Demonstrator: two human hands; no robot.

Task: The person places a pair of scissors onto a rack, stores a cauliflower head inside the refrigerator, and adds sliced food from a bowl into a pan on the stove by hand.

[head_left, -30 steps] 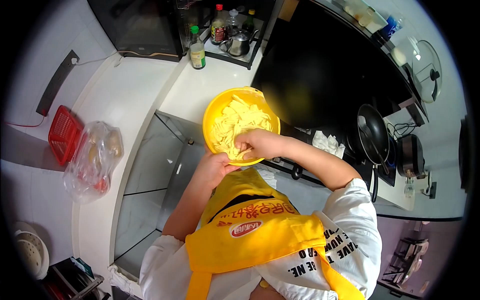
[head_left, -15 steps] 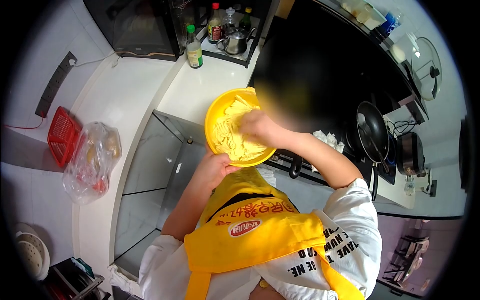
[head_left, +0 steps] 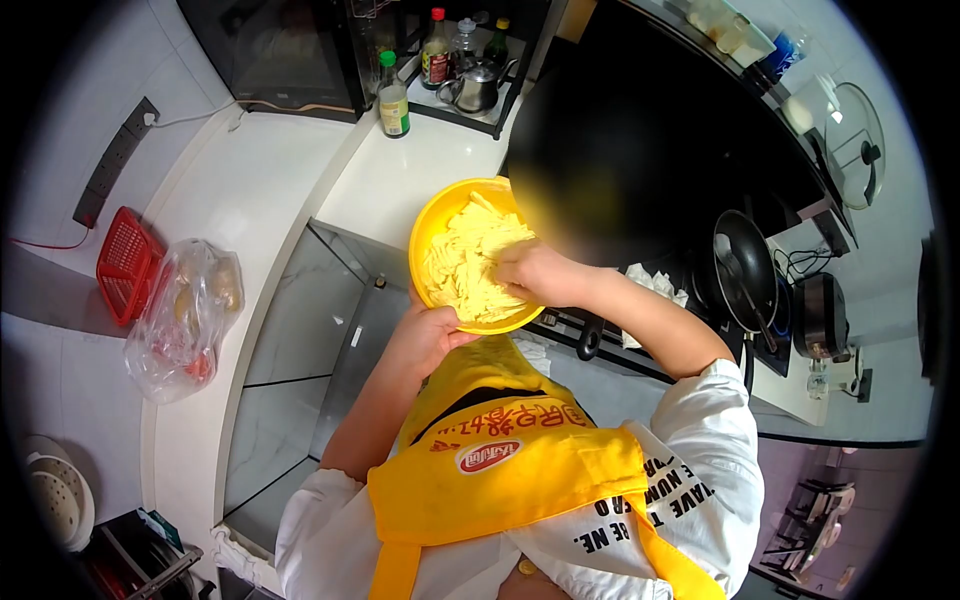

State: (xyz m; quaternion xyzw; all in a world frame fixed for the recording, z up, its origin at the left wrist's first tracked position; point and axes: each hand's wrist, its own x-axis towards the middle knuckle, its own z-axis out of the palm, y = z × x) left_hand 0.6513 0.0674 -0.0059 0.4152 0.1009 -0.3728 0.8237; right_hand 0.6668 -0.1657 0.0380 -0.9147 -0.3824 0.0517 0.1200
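A yellow bowl (head_left: 421, 232) is held out in front of my apron, tilted a little toward me. Pale yellow slices (head_left: 465, 255), perhaps potato, fill most of it. My left hand (head_left: 430, 335) is closed on the bowl's near-left rim, thumb over the edge and the other fingers hidden beneath. At the right side of the bowl, my right hand (head_left: 538, 272) reaches in with curled fingers among the slices; its fingertips are partly buried.
A frying pan (head_left: 745, 270) and a crumpled white tissue (head_left: 655, 283) are on the stove to the right. A green-capped bottle (head_left: 393, 100) and a metal pot (head_left: 475, 88) stand at the back. On the left counter are a red basket (head_left: 130, 265) and a plastic bag (head_left: 185, 320).
My right hand has moved slightly right and toward me within the bowl, and the slices there have shifted. My left hand keeps its hold on the rim.
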